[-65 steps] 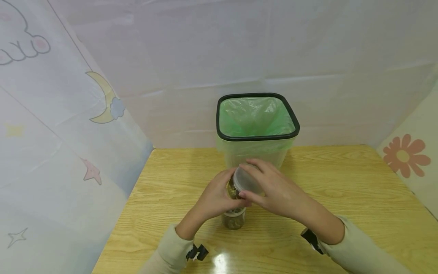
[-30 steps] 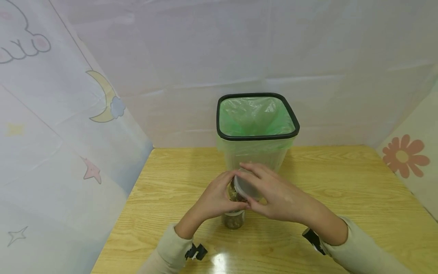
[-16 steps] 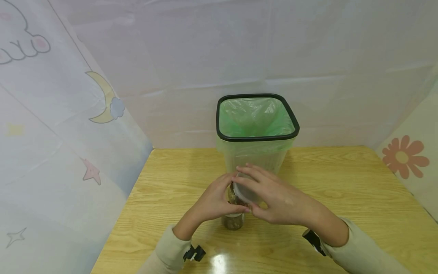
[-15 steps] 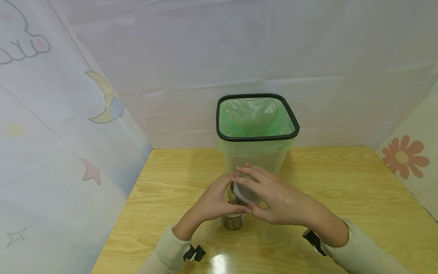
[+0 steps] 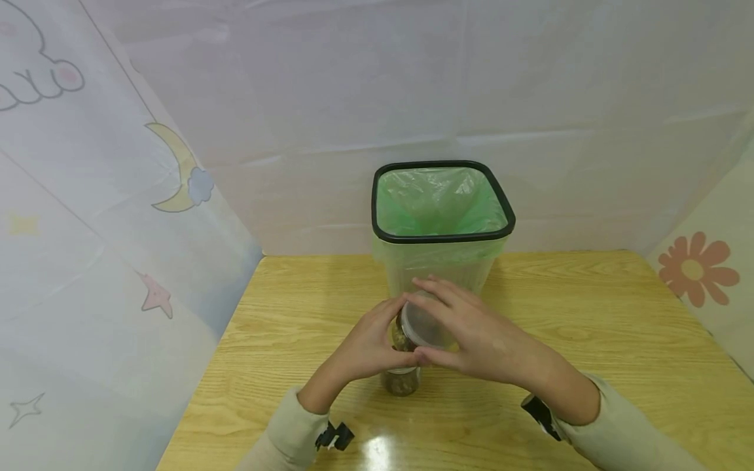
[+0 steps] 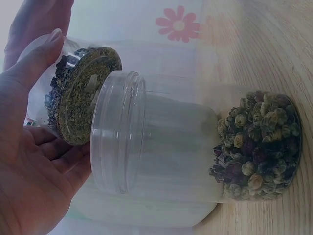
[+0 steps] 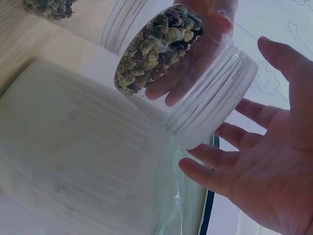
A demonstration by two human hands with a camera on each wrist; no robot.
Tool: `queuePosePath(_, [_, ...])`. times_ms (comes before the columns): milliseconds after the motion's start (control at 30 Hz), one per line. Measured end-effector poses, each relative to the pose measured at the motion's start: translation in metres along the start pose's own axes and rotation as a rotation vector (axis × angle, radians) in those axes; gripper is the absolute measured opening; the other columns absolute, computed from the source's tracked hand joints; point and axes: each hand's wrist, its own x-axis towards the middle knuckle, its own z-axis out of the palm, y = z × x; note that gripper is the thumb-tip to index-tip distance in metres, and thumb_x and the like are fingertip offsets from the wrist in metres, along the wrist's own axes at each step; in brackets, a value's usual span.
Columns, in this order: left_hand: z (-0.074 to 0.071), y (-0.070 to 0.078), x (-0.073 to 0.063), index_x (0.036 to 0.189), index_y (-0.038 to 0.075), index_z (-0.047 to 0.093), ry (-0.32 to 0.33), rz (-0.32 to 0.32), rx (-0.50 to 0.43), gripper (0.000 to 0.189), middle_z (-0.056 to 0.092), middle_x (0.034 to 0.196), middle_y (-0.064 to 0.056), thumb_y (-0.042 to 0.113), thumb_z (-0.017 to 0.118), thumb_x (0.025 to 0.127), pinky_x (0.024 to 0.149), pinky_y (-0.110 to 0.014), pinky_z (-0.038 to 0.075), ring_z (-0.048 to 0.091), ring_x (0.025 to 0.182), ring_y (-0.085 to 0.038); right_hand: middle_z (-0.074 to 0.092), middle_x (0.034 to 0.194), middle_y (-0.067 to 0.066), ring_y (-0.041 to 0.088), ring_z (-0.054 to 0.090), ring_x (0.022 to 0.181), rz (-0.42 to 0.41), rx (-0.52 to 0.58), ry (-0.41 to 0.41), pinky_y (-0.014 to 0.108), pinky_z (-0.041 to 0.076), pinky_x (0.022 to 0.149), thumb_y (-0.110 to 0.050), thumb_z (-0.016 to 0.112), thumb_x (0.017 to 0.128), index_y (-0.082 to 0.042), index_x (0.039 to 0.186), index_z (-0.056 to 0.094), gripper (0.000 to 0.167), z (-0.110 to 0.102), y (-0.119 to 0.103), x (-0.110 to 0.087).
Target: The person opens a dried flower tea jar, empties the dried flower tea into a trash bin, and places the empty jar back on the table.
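My left hand grips a clear plastic jar, its thumb on one side and fingers on the other. The jar is tilted, with dried flower buds lying at its base. My right hand has fingers and thumb spread round the translucent screw lid on that jar, thumb tip right by the left thumb in the head view. Below the held jar, a second clear jar stands upright on the table, dried buds in its bottom part. In the head view the hands and the held jar hide its upper part.
A pale bin with a black rim and a green-tinted liner bag stands just behind the hands at the back of the wooden table. Printed cloth hangs behind and at both sides. Dark straps sit at the sleeve cuffs.
The right fingers and thumb have shifted back and forth round the lid; since half a second ago the thumb has moved left and up. Left hand and jar stay almost in place.
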Motion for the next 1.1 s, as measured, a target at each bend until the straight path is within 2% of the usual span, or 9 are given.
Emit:
queuePosePath(167, [-0.0002,0.0009,-0.0004,0.153,0.037,0.039,0.006,-0.008,-0.018,0.093,0.053,0.141,0.012,0.050,0.088,0.076,0.096,-0.040,0.052,0.055,0.122,-0.012,0.049,0.149,0.016,0.033,0.050,0.134,0.042,-0.012,0.060,0.050,0.049,0.104,-0.039,0.080,0.088,-0.009,0.147,0.051,0.073,0.0029,-0.0001,0.0012])
queuePosePath(233, [0.0000,0.0010,-0.0010,0.153,0.037,0.039,0.006,-0.015,-0.020,0.092,0.053,0.141,0.012,0.051,0.087,0.075,0.096,-0.043,0.053,0.055,0.122,-0.012,0.051,0.147,0.016,0.033,0.052,0.132,0.063,-0.013,0.069,0.050,0.051,0.101,-0.039,0.080,0.088,-0.008,0.146,0.052,0.072,0.0039,-0.0003,0.0013])
queuePosePath(400, [0.0005,0.0011,-0.0023,0.153,0.039,0.039,0.006,-0.032,-0.030,0.092,0.052,0.144,0.013,0.053,0.087,0.075,0.097,-0.052,0.051,0.054,0.124,-0.013,0.051,0.147,0.015,0.035,0.053,0.132,0.123,-0.009,0.052,0.052,0.051,0.101,-0.042,0.078,0.089,-0.010,0.147,0.052,0.071,0.0051,-0.0023,0.0020])
queuePosePath(533, [0.0006,0.0017,-0.0024,0.152,0.040,0.039,0.005,-0.030,-0.030,0.090,0.052,0.143,0.014,0.053,0.086,0.076,0.097,-0.050,0.052,0.054,0.123,-0.012,0.050,0.148,0.016,0.036,0.053,0.132,0.160,-0.003,0.030,0.054,0.050,0.102,-0.044,0.077,0.089,-0.010,0.148,0.051,0.072,0.0056,-0.0035,0.0024])
queuePosePath(967, [0.0020,0.0004,-0.0012,0.154,0.034,0.038,0.008,0.036,0.003,0.091,0.054,0.140,0.011,0.051,0.086,0.078,0.094,-0.036,0.053,0.056,0.120,-0.011,0.056,0.141,0.013,0.033,0.057,0.125,0.150,-0.011,0.015,0.051,0.052,0.099,-0.042,0.078,0.089,-0.008,0.146,0.053,0.070,0.0071,-0.0052,0.0021])
queuePosePath(1100, [0.0022,0.0005,-0.0011,0.155,0.033,0.037,0.008,0.049,0.006,0.093,0.052,0.143,0.010,0.051,0.086,0.078,0.094,-0.036,0.053,0.055,0.122,-0.012,0.057,0.140,0.012,0.032,0.057,0.125,0.141,-0.021,0.017,0.050,0.053,0.098,-0.041,0.078,0.089,-0.009,0.145,0.054,0.069,0.0076,-0.0048,0.0023])
